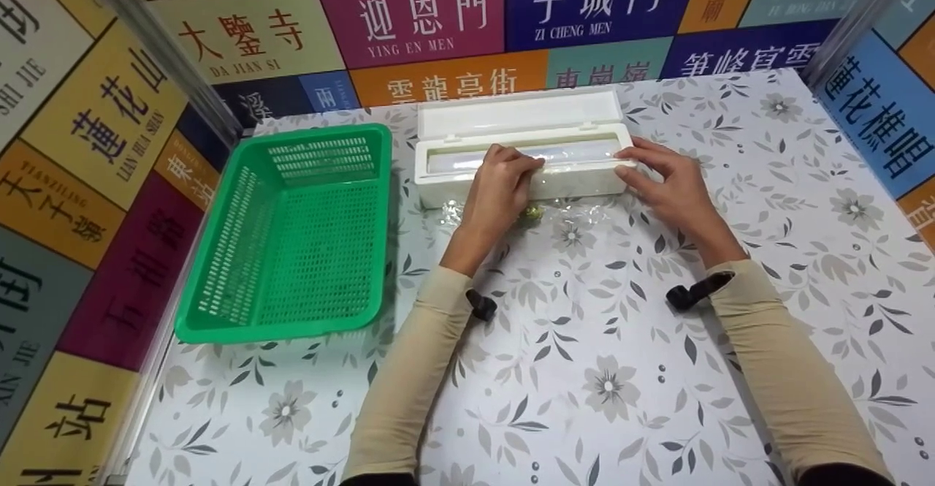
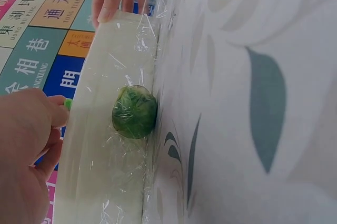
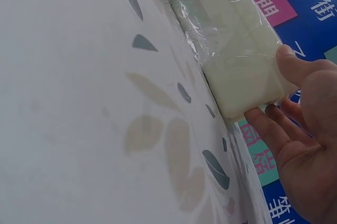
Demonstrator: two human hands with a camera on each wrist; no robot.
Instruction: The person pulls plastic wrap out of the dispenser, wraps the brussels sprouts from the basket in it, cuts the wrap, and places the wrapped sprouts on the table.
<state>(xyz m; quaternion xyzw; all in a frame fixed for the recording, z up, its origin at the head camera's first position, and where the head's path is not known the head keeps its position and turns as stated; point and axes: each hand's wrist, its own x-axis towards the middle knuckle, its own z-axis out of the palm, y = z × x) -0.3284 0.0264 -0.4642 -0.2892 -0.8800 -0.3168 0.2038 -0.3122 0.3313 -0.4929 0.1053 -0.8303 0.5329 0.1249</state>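
Note:
A long white cling film dispenser (image 1: 577,188) lies on the table with its lid (image 1: 520,116) raised and a roll of film (image 1: 584,152) inside. Clear cling film (image 2: 118,169) hangs down its front onto the tabletop. Under the film, against the front face, sits a small green Brussels sprout (image 2: 135,112), mostly covered by the left wrist in the head view. At the front rim, my left hand (image 1: 500,183) pinches a small green slider (image 2: 68,104), barely visible between the fingertips. My right hand (image 1: 668,186) grips the dispenser's right end, thumb on the front face.
A green plastic basket (image 1: 386,252) stands left of the dispenser. The table (image 1: 606,413) wears a white cloth printed with flowers and leaves. Behind and beside it rise walls (image 1: 420,18) of coloured panels with lettering.

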